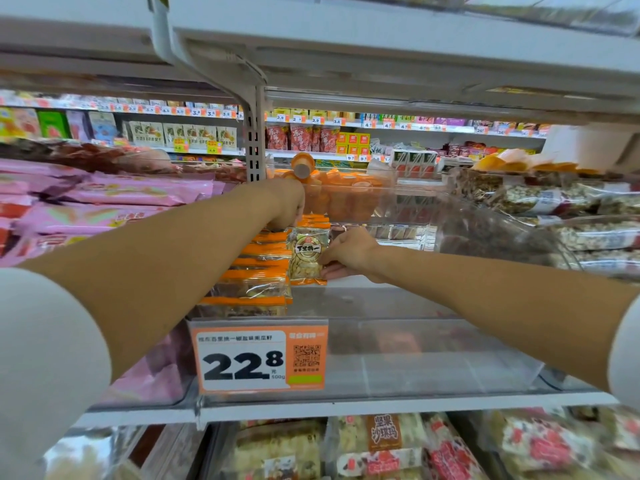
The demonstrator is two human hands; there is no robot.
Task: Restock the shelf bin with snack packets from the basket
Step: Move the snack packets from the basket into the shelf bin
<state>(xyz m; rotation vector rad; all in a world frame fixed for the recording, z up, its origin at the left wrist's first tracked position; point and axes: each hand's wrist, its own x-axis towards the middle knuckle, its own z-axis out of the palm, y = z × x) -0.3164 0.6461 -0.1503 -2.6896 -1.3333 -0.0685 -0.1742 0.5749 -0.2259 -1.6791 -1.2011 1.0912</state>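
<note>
A clear plastic shelf bin point(433, 355) takes up the middle of the shelf. A row of orange-topped snack packets point(252, 289) stands along its left side. Behind that row one snack packet point(306, 256) stands upright, facing me, with seeds showing through its clear front. My right hand point(346, 252) pinches this packet's right edge. My left hand point(285, 202) reaches over the row, its fingers curled down onto the top of the rear packets. The basket is not in view.
An orange price tag point(259, 356) reading 22.8 hangs on the bin's front. Pink packets point(114, 199) fill the bin at left, nut packets point(571, 216) the bins at right, orange cups point(346, 195) behind. A shelf point(381, 46) hangs overhead; more snacks sit below.
</note>
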